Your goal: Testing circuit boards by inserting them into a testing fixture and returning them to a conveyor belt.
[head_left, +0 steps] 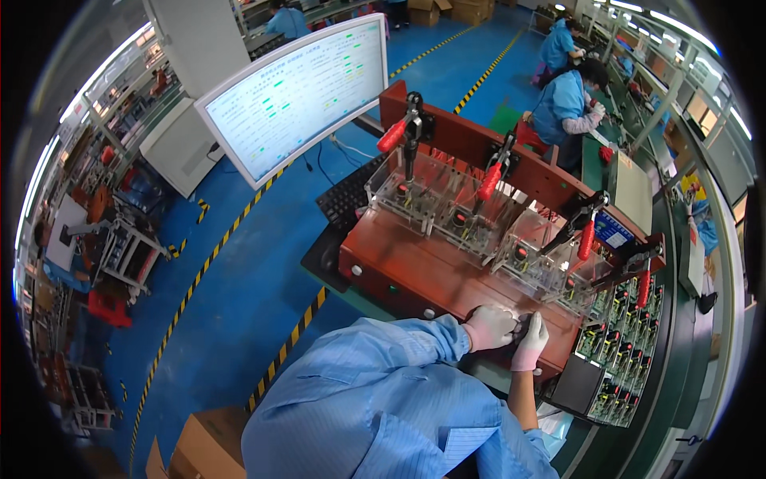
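My left hand (490, 328) and my right hand (531, 345), both in whitish gloves, meet over the front edge of a red-brown test fixture (415, 259). Between my fingers is a small dark piece (522, 326), largely covered, whose kind I cannot make out. Both hands are closed about it, the right in a pinch. Behind them, clear plastic housings (463, 215) stand in a row on the fixture with circuit boards inside. Toggle clamps with red handles (489, 182) rise above the housings.
To the right lies a tray of green circuit boards (622, 343). A lit monitor (295, 96) stands at the back left, near a black keyboard (347, 195). At lower left is a cardboard box (207, 443). Co-workers in blue (558, 108) sit at a bench farther off.
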A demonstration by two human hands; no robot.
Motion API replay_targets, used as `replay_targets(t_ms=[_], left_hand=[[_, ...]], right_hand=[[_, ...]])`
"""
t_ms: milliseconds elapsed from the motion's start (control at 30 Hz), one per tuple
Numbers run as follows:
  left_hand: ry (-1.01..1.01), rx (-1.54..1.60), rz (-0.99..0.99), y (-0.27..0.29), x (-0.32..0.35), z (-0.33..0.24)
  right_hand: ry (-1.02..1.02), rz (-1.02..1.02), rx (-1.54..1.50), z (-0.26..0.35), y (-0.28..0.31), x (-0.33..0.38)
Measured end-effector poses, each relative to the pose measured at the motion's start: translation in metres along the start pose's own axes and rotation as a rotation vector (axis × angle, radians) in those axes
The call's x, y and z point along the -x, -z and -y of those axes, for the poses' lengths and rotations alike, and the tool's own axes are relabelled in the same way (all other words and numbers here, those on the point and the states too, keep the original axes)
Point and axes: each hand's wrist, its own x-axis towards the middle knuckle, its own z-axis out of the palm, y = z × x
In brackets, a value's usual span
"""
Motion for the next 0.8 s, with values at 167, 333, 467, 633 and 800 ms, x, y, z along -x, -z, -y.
replay_targets(t_ms=[167,333,467,633,800], left_hand=[[0.015,0.013,0.027,0.001,0.001,-0.003],[-0.008,0.025,0.021,0.007,-0.002,-0.002],[-0.019,0.024,0.016,0.012,-0.003,-0.005],[0.002,0.023,0.053,0.008,-0.002,-0.006],[0.017,0.019,0.053,0.002,-0.003,-0.003]], right_hand=[[-0.013,-0.020,0.019,0.002,0.001,0.002],[0.005,-0.025,-0.003,0.001,-0.001,-0.001],[0.031,-0.032,-0.043,-0.003,-0.001,-0.003],[0.031,-0.033,-0.071,-0.006,0.001,-0.001],[0.039,-0.006,-0.070,-0.007,0.001,-0.001]])
